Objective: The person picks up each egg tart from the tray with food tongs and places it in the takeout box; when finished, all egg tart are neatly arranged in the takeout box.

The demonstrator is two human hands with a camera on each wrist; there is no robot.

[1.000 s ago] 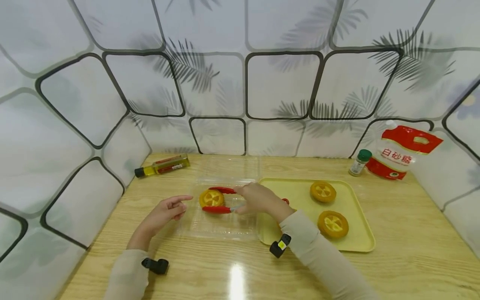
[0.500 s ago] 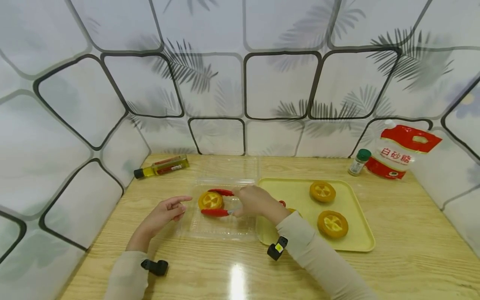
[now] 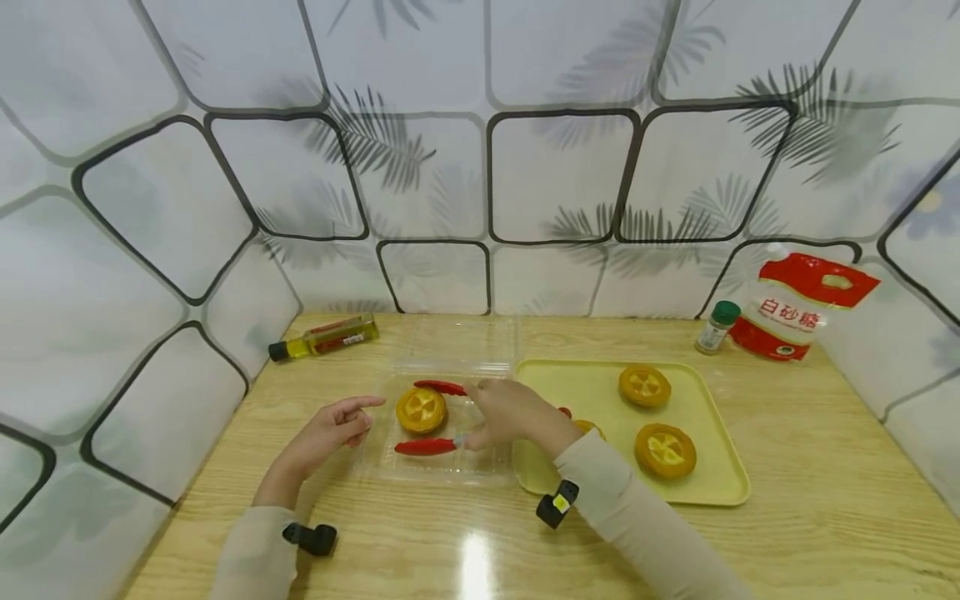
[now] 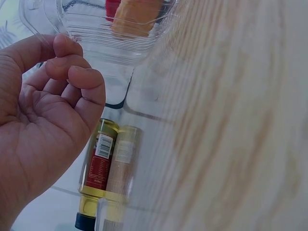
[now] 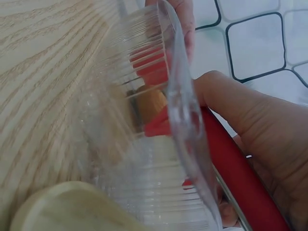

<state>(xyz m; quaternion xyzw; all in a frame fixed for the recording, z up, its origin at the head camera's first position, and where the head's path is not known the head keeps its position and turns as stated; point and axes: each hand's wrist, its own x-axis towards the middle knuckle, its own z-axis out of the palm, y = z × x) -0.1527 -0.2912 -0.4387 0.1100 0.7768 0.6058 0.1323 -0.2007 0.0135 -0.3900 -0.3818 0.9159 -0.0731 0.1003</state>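
Observation:
My right hand (image 3: 510, 410) grips red-tipped tongs (image 3: 426, 447). Their two tips stand apart on either side of a round golden tart (image 3: 421, 410), with a gap between the near tip and the tart. The tart sits in the left part of an opened clear plastic container (image 3: 450, 477). At the container's left edge, my left hand (image 3: 327, 432) has its index finger stretched to the rim and the other fingers loosely curled. In the right wrist view the red tongs handle (image 5: 236, 168) lies under my thumb, and the container wall blurs the tart.
A yellow tray (image 3: 723, 433) right of the container bears two tarts (image 3: 645, 386) in plain sight and a third (image 3: 592, 427) mostly behind my right wrist. An oil bottle (image 3: 324, 337) lies back left. A green-capped jar (image 3: 717, 327) and a sugar bag (image 3: 798, 306) stand back right.
The tongs' tips have spread; the near one has moved away from the tart towards me. The tart now lies free between them. My left hand has stayed in place.

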